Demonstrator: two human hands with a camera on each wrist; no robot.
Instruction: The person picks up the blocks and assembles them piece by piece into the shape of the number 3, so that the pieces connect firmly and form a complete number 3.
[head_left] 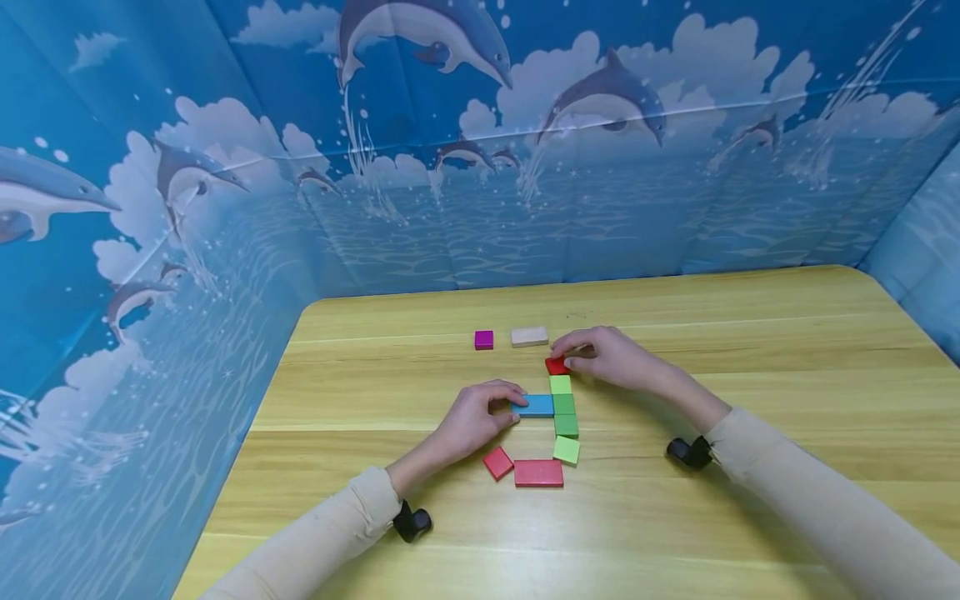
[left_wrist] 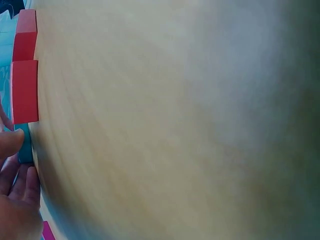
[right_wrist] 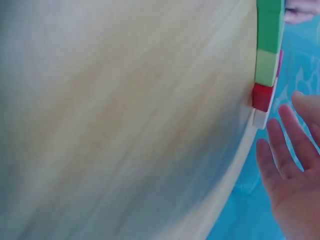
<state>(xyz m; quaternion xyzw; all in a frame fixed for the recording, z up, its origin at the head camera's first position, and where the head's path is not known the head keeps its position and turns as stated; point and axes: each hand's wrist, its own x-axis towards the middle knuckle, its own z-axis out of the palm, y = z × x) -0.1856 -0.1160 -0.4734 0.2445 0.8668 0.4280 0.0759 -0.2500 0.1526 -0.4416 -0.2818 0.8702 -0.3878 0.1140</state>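
My left hand pinches the left end of a blue rectangular block, thumb at the near side and fingers at the far side. The block's right end meets a column of green square blocks. Above the column lies a small red block. Right beside it is my right hand, thumb and index fingertips close around its edges in the head view. In the right wrist view the fingers are spread and fairly straight, with a gap between them and the red block.
Nearer the front lie a light green block, a long red block and a tilted red square block. Farther back are a magenta block and a pale wooden block. A dolphin-print curtain borders the wooden table.
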